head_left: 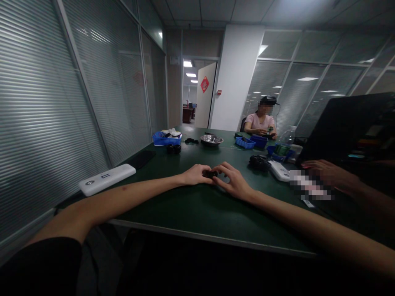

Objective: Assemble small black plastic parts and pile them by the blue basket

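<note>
Both my hands meet over the green table point(185, 218), a little in from its near edge. Between them is a small dark object point(210, 174), too small and dim for me to name. My left hand point(196, 174) is closed on its left side, fingers pressed around it. From the right, my right hand point(233, 181) pinches its other end with thumb and fingertips. The fingers cover much of the object.
Farther back stand a blue basket point(166, 139), a metal bowl point(211, 141) and another blue basket point(245, 142). A white power bank point(107, 179) lies left; a black cable coil point(259, 163) and a second white device point(279, 170) lie right. A co-worker's hand point(324, 172) is close on the right; another person point(261, 121) sits opposite.
</note>
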Demonstrator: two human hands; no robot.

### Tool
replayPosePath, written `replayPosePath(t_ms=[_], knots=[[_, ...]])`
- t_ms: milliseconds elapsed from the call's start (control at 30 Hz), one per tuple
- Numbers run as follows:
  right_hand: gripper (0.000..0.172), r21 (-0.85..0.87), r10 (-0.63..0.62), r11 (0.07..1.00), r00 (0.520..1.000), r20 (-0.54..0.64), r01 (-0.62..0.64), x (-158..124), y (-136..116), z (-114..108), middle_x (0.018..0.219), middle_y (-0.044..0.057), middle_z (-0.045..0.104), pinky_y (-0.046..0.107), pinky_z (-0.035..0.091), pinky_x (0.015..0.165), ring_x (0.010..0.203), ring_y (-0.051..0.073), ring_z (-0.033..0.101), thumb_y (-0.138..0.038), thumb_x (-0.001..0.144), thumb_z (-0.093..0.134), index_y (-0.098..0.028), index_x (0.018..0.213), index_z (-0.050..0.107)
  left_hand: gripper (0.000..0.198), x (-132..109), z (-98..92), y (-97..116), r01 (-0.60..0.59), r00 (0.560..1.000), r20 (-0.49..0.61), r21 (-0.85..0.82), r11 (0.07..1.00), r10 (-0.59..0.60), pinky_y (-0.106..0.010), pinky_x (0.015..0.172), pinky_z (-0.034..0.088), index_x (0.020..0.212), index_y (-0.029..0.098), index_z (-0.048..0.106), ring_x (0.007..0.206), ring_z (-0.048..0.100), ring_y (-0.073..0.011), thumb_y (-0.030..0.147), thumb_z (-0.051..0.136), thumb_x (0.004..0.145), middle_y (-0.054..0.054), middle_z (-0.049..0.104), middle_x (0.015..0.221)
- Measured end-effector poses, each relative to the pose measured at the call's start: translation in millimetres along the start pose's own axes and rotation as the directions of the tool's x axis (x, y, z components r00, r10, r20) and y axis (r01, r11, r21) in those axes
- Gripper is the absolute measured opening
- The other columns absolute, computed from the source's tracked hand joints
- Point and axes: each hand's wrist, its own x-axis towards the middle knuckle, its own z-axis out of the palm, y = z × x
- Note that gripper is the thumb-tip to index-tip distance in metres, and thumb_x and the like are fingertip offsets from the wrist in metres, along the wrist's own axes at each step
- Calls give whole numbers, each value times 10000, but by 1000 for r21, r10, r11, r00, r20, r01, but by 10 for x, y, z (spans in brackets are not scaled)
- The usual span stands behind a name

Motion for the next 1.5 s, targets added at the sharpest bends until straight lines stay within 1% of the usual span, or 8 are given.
replayPosePath(t_ms=[200,367,633,800,1167,1267,1333,1500], knots=[[243,-8,25,1000,1000,7,-25,7,30,19,1123,78,609,369,523,837,1009,238,599,-347,977,625,-248,1198,631,519,1,16,-18,-1,1000,8,-50,999,1,-271,692,401,1069,128,687,803,594,-172,536,771,760,-40,680,911],[228,-17,18,1000,1000,15,-18,22,-7,-2,1123,86,613,363,521,827,1004,238,597,-323,983,607,-238,1195,621,500,-5,3,3,-2,1000,7,-40,999,2,-263,671,389,1039,129,680,781,577,-163,532,775,759,-27,657,881],[289,16,-50,999,998,30,50,20,-33,-24,1097,87,666,402,514,852,998,254,599,-174,926,583,-230,1209,611,460,-4,1,4,-14,1000,2,-47,999,14,-273,688,401,995,141,673,781,578,-163,524,775,762,-19,647,864],[311,30,-30,999,999,31,29,2,-8,-33,1060,74,672,384,512,829,946,237,608,-145,918,572,-234,1212,622,472,-8,-6,27,1,1000,-3,-12,1000,-1,-267,666,388,968,147,668,754,564,-155,555,775,756,-15,636,852],[193,37,8,999,1000,20,-9,-1,74,19,1017,74,651,385,525,829,923,226,620,-175,983,494,-229,1124,614,486,-2,22,-4,-10,1000,-11,-36,999,10,-269,671,396,975,148,664,772,583,-162,565,779,753,-16,648,848],[211,70,-31,997,999,18,30,-3,28,5,1084,87,647,409,529,868,993,238,616,-147,968,491,-230,1125,606,481,-6,10,17,-9,1000,5,-42,999,9,-269,678,406,1028,148,668,786,588,-164,535,777,764,-22,656,885],[263,97,-76,993,996,37,72,-1,-13,-8,1231,100,614,425,525,923,1120,255,589,-130,946,509,-239,1169,599,468,-4,4,21,-2,1000,8,-30,1000,2,-267,672,405,1022,144,669,778,584,-163,520,778,764,-22,653,879],[288,44,-12,999,1000,26,11,15,-41,-10,1180,90,594,397,534,892,1023,236,610,-277,986,577,-261,1272,602,462,3,7,-4,6,1000,3,-41,999,-6,-270,679,408,1009,131,677,792,595,-175,504,781,759,-33,663,878]])
